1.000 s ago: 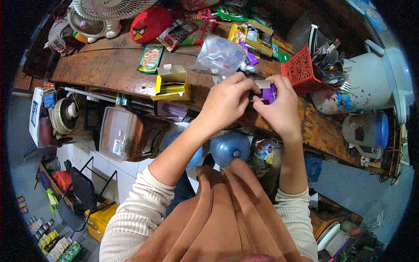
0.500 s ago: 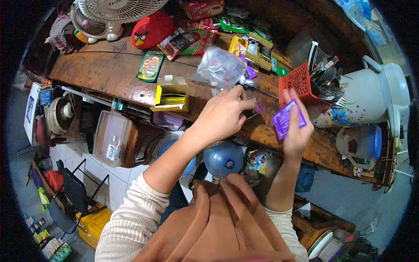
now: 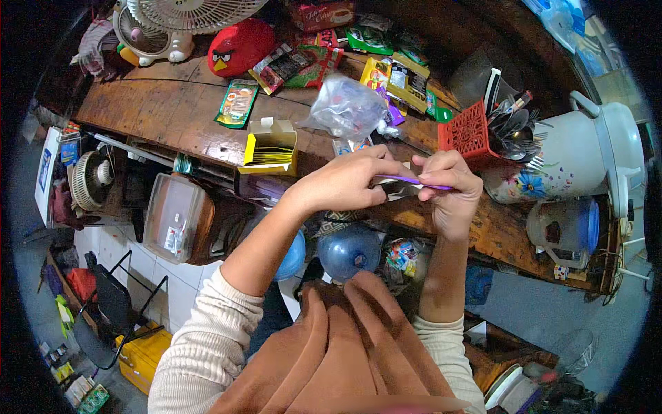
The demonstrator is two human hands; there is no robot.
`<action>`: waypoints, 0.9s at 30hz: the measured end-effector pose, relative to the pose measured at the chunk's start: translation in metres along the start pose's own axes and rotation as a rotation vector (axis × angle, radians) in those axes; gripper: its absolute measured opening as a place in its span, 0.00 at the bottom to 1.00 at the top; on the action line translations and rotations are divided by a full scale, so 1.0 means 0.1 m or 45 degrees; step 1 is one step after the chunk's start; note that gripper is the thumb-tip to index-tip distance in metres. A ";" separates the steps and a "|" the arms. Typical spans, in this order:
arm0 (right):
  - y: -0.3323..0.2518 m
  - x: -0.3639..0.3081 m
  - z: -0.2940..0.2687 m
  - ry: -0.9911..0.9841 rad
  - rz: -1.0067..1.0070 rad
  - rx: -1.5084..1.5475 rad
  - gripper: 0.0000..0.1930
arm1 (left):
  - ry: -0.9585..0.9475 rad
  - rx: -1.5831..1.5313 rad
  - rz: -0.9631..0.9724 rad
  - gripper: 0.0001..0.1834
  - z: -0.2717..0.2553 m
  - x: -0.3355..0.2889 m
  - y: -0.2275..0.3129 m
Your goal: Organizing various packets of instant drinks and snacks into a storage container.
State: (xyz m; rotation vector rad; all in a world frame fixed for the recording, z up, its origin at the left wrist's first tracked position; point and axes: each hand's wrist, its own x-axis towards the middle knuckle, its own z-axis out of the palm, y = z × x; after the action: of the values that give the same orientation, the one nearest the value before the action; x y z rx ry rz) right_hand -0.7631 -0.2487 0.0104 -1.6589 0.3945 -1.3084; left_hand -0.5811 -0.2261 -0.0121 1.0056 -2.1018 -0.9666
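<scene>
Over the front edge of the wooden table, my left hand [image 3: 348, 183] and my right hand [image 3: 452, 190] are close together. Between them is a purple sachet [image 3: 436, 187], seen almost edge-on, with a pale strip under it. My right fingers pinch its right end, while my left fingers are closed at the other end. Whether a second packet lies behind it I cannot tell. Beyond my left hand lies a knotted clear plastic bag [image 3: 348, 107]. A yellow box [image 3: 270, 155] with its flap up, full of yellow sachets, stands to the left.
A red basket [image 3: 465, 133] of spoons and forks and a flowered white container [image 3: 576, 152] stand at the right. A green packet [image 3: 237, 103], a red plush toy [image 3: 241, 47] and a fan [image 3: 153, 34] are farther back. Blue water jugs [image 3: 348, 252] stand below the table edge.
My right hand has moved left to meet my left hand. The purple sachet it holds has turned from face-on to nearly edge-on.
</scene>
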 end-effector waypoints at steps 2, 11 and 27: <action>-0.05 0.02 -0.01 -0.054 0.122 -0.013 0.12 | -0.001 -0.093 0.013 0.24 0.03 -0.03 -0.05; -0.03 -0.02 -0.13 -0.120 0.230 -0.002 0.12 | -0.052 -0.404 0.040 0.25 0.04 0.00 -0.10; -0.07 -0.11 -0.09 -0.037 0.152 -0.308 0.10 | -0.067 -0.344 -0.055 0.23 0.10 -0.01 -0.10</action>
State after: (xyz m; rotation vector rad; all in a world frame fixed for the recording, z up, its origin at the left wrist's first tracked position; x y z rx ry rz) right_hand -0.7770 -0.2418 0.0095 -1.8215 0.6459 -1.1830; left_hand -0.5843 -0.2266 -0.0253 0.8988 -1.9317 -1.2719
